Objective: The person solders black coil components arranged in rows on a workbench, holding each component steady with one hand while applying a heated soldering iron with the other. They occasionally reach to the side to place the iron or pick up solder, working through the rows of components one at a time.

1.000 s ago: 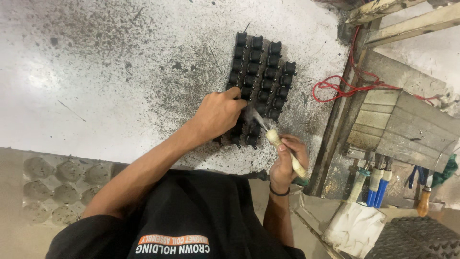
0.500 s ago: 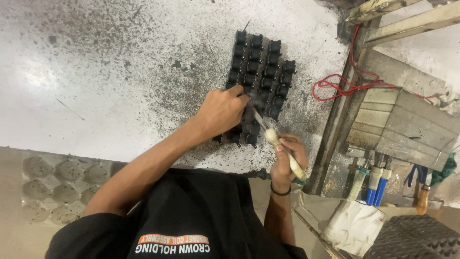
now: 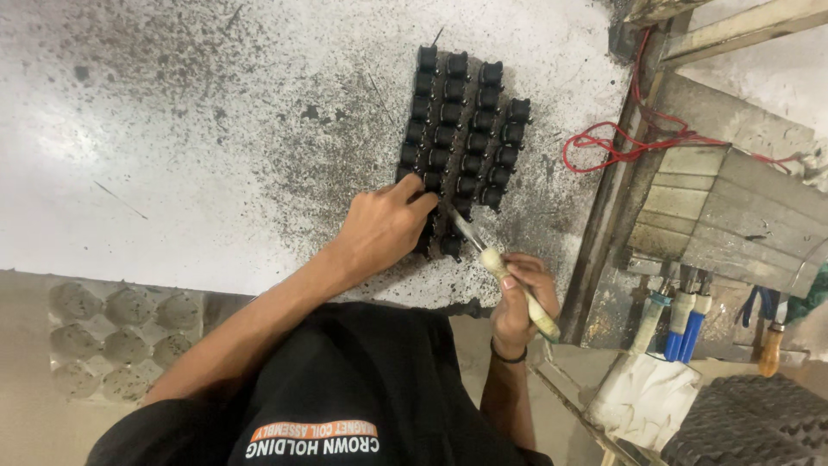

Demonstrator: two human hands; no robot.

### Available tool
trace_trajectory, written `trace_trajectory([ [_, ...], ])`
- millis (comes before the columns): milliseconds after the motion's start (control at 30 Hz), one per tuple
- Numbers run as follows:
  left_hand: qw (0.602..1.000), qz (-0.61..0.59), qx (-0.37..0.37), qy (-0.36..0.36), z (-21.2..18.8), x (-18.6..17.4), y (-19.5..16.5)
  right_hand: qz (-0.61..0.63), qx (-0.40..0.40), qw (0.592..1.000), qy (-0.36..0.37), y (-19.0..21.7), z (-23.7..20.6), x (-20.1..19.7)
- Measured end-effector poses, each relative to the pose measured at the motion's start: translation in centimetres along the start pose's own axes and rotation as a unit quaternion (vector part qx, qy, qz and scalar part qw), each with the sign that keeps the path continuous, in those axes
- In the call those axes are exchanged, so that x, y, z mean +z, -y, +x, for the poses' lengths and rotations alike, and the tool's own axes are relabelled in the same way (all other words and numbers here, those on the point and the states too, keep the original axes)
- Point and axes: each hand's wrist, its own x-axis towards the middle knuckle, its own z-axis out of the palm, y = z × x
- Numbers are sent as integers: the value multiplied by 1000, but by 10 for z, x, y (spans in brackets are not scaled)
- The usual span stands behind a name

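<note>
Pressing down on the near end of a block of small black parts, the left hand lies palm-down with fingers together and slightly curled, fingertips on the bottom-left rows. The parts stand in tight rows — four columns or so — on a white worktop heavily speckled with black residue, darkest around the block. The right hand grips a pale-handled brush, fingers wrapped shut round the handle, thumb on top; a dark band sits on that wrist. The brush's thin dark tip reaches the near-right edge of the block, just beside the left fingertips — whether it touches a part cannot be told. To the right, a tangle of red wire lies against a wooden frame, well apart from the block. Lower right: blue- and white-handled tools standing upright, a wooden-handled tool, a white bag. Lower left: a grey dimpled tray below the worktop edge.
</note>
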Motion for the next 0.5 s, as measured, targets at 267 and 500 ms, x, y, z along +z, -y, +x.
trace_trajectory([
  [267,997,40,-12,61,5,12,0,4,25,999,28,6,6,5],
  [500,997,38,-12,63,3,15,-6,-37,24,998,36,12,9,9],
])
